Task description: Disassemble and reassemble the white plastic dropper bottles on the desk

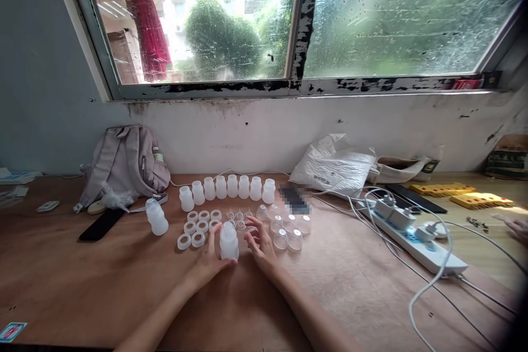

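In front of me a frosted baby bottle with a clear cap stands upright on the table. My left hand is around its left side, thumb at the base and fingers along the wall. My right hand is just right of the bottle, apart from it, fingers spread and slightly curled with nothing in them. Beyond are white screw rings, clear nipples and clear dome caps. A row of open bottle bodies stands behind these. Another capped bottle stands at the left, tilted-looking.
A backpack and a black phone-like slab lie at the left. A silver plastic bag sits against the wall. A power strip with loose white cables lies at the right. Another person's hand shows at the right edge.
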### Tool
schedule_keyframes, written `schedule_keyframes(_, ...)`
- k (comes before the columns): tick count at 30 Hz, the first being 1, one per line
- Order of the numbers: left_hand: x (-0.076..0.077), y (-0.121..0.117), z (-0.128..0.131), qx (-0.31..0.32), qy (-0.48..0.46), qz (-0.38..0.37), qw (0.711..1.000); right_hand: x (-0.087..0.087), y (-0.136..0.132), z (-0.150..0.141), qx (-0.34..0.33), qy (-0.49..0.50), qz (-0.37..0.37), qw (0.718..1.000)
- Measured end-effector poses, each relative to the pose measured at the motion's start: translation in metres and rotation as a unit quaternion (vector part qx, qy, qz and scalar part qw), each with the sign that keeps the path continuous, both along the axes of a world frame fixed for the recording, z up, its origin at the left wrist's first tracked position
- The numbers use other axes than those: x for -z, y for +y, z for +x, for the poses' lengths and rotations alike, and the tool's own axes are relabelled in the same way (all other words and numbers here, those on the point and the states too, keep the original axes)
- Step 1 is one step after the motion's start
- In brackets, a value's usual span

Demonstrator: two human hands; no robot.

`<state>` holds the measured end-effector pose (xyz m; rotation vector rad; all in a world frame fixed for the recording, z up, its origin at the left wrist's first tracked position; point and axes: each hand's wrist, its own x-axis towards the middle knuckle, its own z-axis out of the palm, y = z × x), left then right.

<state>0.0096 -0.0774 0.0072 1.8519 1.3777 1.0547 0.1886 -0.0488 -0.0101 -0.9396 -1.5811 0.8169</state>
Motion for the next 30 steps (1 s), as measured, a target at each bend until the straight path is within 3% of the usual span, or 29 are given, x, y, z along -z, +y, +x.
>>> schedule_keyframes(5, -0.042, 0.003, -0.001, 0.016, 0.105, 0.160, 0.981, 0.004, 0.004, 0.000, 0.003, -0.010, 0.007, 1.000)
schedule_keyframes(9, -0.065, 0.011, -0.004, 0.042, 0.214, 0.208, 0.954, 0.004, 0.005, 0.000, 0.008, -0.011, 0.005, 1.000)
schedule_keyframes(14, -0.098, 0.036, -0.037, -0.071, 0.270, 0.184, 0.943, 0.004, 0.006, 0.000, 0.020, -0.009, 0.001, 1.000)
schedule_keyframes(19, -0.128, 0.071, -0.089, -0.198, 0.380, 0.133, 0.894, 0.005, 0.007, -0.003, 0.028, -0.032, 0.014, 0.999)
schedule_keyframes(22, -0.128, 0.086, -0.110, -0.241, 0.416, 0.088, 0.873, 0.006, 0.008, -0.004, 0.037, -0.055, 0.020, 0.998)
schedule_keyframes(30, -0.097, 0.106, -0.132, -0.283, 0.461, 0.020, 0.841, 0.007, 0.011, -0.003, 0.060, -0.090, 0.031, 0.994)
